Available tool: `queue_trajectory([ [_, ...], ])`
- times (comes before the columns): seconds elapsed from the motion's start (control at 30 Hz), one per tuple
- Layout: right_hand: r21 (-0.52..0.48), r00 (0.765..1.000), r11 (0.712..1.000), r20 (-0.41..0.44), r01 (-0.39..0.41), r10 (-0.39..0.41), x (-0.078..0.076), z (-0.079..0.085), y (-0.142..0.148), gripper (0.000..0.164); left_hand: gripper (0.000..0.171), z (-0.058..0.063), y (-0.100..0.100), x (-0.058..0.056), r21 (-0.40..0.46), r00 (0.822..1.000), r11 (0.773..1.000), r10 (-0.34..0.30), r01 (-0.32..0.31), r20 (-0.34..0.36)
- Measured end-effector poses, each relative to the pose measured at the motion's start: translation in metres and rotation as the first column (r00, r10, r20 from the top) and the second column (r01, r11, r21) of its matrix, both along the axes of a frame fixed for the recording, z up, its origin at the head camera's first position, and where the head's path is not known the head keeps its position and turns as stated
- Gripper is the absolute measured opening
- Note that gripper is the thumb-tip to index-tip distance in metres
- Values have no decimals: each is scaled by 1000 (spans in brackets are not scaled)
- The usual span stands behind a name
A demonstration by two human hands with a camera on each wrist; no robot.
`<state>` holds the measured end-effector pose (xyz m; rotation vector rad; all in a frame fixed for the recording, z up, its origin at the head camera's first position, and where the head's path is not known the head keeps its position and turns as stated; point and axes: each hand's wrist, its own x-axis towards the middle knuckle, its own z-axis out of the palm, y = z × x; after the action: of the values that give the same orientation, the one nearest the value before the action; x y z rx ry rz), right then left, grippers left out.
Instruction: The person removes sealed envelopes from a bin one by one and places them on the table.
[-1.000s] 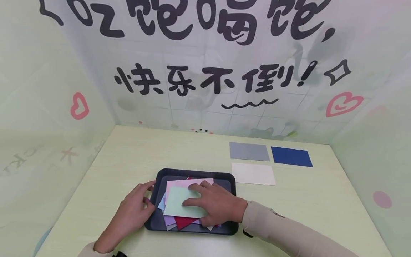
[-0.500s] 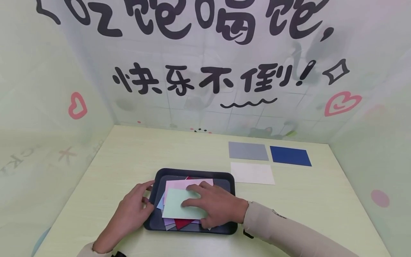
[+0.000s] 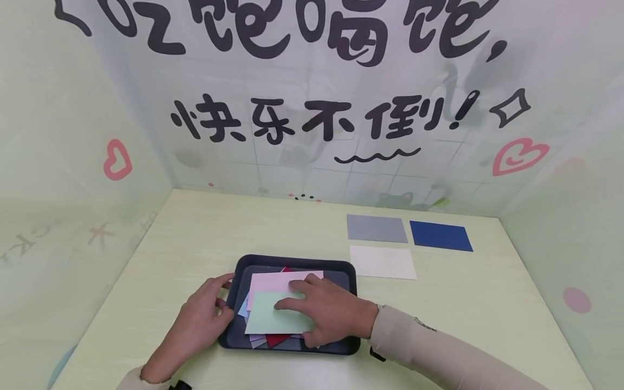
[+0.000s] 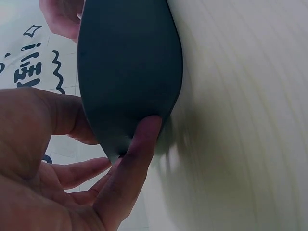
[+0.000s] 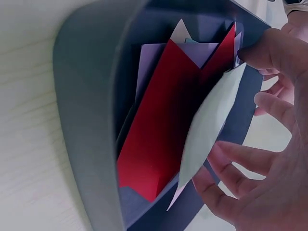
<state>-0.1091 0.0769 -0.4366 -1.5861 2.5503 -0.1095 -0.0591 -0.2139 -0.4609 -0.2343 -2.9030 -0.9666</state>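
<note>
My left hand (image 3: 202, 314) holds the left end of a dark tray (image 3: 287, 351). In the left wrist view its fingers lie against the tray's outer wall (image 4: 130, 57). Over the tray, my right hand (image 3: 333, 309) has its fingers on a pale green card (image 3: 268, 317), with the thumb by its near edge. The right wrist view shows this card (image 5: 207, 120) bowed and partly raised between thumb and fingers. Beneath it lie a pink card (image 3: 268, 280), a red card (image 5: 154, 125), a lilac card (image 5: 149, 62) and other pieces, mostly covered.
On the light wooden table (image 3: 205, 227), right and behind the tray, lie a grey card (image 3: 376, 228), a dark blue card (image 3: 441, 236) and a white card (image 3: 382, 262). Printed curtains (image 3: 302, 179) enclose the table at the back and sides.
The green card has slid a little toward the near side of the tray, baring more of the pink card. My right fingers have shifted slightly; my left hand stays on the tray.
</note>
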Motion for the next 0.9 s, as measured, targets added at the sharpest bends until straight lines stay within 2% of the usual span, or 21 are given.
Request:
queue_trajectory([
  [0.13, 0, 1000, 1000, -9, -2, 2, 0, 0, 0, 66, 67, 0, 0, -1, -3, 1000, 1000, 3, -3, -5],
  [0.33, -28, 999, 999, 27, 19, -18, 0, -1, 1, 67, 66, 0, 1, -1, -8, 1000, 1000, 5, -5, 7],
  [0.63, -31, 992, 999, 127, 27, -23, 0, -4, 2, 63, 66, 0, 2, -2, -7, 1000, 1000, 9, -9, 14],
  [0.9, -21, 996, 1000, 87, 1, 1, 2, -5, 4, 58, 66, 0, 2, -1, -3, 1000, 1000, 8, -8, 4],
])
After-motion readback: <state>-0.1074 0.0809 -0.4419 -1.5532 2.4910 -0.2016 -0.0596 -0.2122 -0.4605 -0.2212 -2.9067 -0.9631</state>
